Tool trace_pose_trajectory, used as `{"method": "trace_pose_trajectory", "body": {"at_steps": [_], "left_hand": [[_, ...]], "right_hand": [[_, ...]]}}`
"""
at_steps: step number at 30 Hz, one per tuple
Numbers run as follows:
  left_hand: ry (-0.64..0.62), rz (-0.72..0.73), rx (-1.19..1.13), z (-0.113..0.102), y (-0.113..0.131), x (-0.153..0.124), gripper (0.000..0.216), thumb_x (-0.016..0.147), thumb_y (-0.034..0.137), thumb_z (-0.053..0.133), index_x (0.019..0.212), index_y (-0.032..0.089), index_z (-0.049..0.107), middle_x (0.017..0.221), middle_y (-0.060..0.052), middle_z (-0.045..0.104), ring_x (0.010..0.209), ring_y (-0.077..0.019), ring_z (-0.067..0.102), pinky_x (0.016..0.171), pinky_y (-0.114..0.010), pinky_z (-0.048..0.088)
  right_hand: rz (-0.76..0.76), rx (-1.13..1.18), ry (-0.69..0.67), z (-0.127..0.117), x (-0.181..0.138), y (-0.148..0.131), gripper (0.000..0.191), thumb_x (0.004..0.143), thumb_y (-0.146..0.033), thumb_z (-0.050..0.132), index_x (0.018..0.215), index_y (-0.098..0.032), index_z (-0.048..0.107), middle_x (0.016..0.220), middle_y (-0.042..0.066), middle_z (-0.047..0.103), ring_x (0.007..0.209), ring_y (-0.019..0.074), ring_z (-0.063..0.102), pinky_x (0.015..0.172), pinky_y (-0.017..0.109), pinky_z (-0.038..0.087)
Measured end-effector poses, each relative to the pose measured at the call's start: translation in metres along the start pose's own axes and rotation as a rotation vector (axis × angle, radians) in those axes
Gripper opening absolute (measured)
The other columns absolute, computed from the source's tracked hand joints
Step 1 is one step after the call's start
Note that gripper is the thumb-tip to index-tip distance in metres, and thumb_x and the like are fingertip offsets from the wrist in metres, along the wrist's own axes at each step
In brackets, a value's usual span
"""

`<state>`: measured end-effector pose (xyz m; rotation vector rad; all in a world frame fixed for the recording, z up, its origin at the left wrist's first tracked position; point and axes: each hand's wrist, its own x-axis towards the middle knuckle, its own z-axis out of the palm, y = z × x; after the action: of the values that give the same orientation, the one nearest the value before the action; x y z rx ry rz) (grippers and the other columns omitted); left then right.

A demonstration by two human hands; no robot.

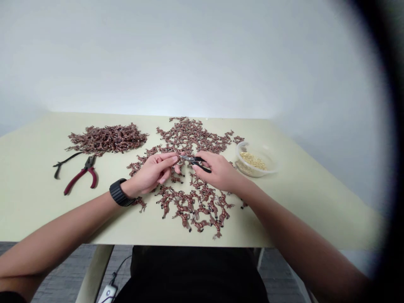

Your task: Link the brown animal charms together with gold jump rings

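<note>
My right hand (217, 169) is wrapped round the black handles of small pliers (192, 159), whose metal jaws point left. At their tip, the thumb and forefinger of my left hand (157, 171) pinch something too small to make out. Under and around both hands lie many small brown deer-shaped figures (195, 206), loosely spread over the table. Right of my right hand is a clear plastic bowl (267, 171) with small gold-coloured pieces (253, 160) in it.
A dense heap of brown figures (109, 139) lies at the back left. Red-handled pliers (82, 174) and a black strip-like object (65, 162) are in front of it. The pale table (38, 202) meets a white wall (164, 54) behind. A white power strip (108, 292) lies below.
</note>
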<state>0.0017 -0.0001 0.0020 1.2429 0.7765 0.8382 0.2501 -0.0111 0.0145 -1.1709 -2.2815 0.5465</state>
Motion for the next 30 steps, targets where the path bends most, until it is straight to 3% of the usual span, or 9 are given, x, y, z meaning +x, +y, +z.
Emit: {"method": "trace_pose_trajectory", "body": {"at_steps": [5, 10, 13, 15, 18, 22, 26, 30], "left_hand": [[0.057, 0.126, 0.293, 0.005, -0.001, -0.005, 0.049, 0.094, 0.044, 0.064, 0.136, 0.017, 0.064, 0.087, -0.007, 0.074, 0.039, -0.0038, 0.043, 0.039, -0.018, 0.033], [0.175, 0.481, 0.807, -0.011, -0.004, -0.007, 0.045, 0.09, 0.029, 0.068, 0.134, 0.021, 0.067, 0.073, -0.004, 0.071, 0.057, -0.0113, 0.055, 0.054, -0.021, 0.045], [0.112, 0.523, 0.922, -0.025, -0.002, -0.005, 0.046, 0.087, 0.025, 0.069, 0.133, 0.025, 0.068, 0.106, -0.011, 0.076, 0.078, -0.0156, 0.064, 0.06, -0.023, 0.048], [0.11, 0.493, 0.898, -0.027, 0.0, -0.003, 0.043, 0.088, 0.028, 0.069, 0.13, 0.026, 0.07, 0.112, -0.011, 0.075, 0.077, -0.0154, 0.064, 0.059, -0.024, 0.048], [0.2, 0.36, 0.618, -0.018, 0.003, -0.001, 0.037, 0.093, 0.036, 0.065, 0.128, 0.024, 0.07, 0.095, -0.007, 0.075, 0.055, -0.0093, 0.053, 0.05, -0.021, 0.043], [0.056, 0.043, 0.088, -0.006, 0.005, 0.002, 0.031, 0.095, 0.042, 0.065, 0.114, 0.018, 0.071, 0.088, -0.003, 0.072, 0.04, -0.0013, 0.038, 0.04, -0.018, 0.029], [-0.009, -0.023, -0.075, -0.007, 0.007, 0.003, 0.029, 0.095, 0.039, 0.066, 0.086, 0.012, 0.07, 0.069, 0.001, 0.065, 0.037, 0.001, 0.032, 0.039, -0.017, 0.022], [-0.038, -0.03, -0.107, -0.009, 0.006, 0.002, 0.027, 0.095, 0.038, 0.066, 0.088, 0.012, 0.068, 0.077, 0.0, 0.069, 0.037, 0.002, 0.034, 0.038, -0.016, 0.021]], "right_hand": [[0.093, 0.126, -0.041, 0.003, -0.001, -0.002, 0.029, 0.1, -0.047, 0.047, 0.088, -0.021, 0.054, 0.074, -0.001, 0.052, 0.063, 0.0138, 0.045, 0.06, 0.029, 0.03], [0.282, 0.592, -0.235, 0.002, 0.0, -0.004, 0.037, 0.101, -0.056, 0.044, 0.09, -0.021, 0.054, 0.07, -0.004, 0.038, 0.055, 0.0107, 0.03, 0.049, 0.026, 0.025], [0.389, 0.909, -0.399, -0.001, 0.0, -0.007, 0.039, 0.1, -0.058, 0.043, 0.094, -0.021, 0.055, 0.072, -0.004, 0.03, 0.056, 0.0107, 0.018, 0.045, 0.025, 0.018], [0.41, 0.972, -0.431, -0.001, 0.001, -0.007, 0.039, 0.1, -0.058, 0.044, 0.095, -0.021, 0.055, 0.073, -0.004, 0.03, 0.056, 0.0106, 0.017, 0.045, 0.026, 0.018], [0.36, 0.749, -0.244, 0.004, 0.001, -0.005, 0.039, 0.1, -0.058, 0.044, 0.097, -0.021, 0.056, 0.073, -0.003, 0.036, 0.055, 0.0107, 0.026, 0.048, 0.027, 0.024], [0.153, 0.198, 0.111, 0.009, 0.0, -0.002, 0.03, 0.098, -0.051, 0.051, 0.101, -0.021, 0.057, 0.078, 0.001, 0.054, 0.066, 0.015, 0.046, 0.06, 0.031, 0.034], [0.012, 0.028, 0.118, 0.009, 0.0, -0.001, 0.028, 0.097, -0.044, 0.052, 0.109, -0.02, 0.059, 0.095, 0.006, 0.063, 0.078, 0.0188, 0.053, 0.068, 0.032, 0.037], [-0.031, 0.006, 0.095, 0.008, 0.0, -0.001, 0.026, 0.098, -0.041, 0.051, 0.108, -0.019, 0.058, 0.098, 0.007, 0.063, 0.082, 0.0196, 0.055, 0.07, 0.032, 0.037]]}}
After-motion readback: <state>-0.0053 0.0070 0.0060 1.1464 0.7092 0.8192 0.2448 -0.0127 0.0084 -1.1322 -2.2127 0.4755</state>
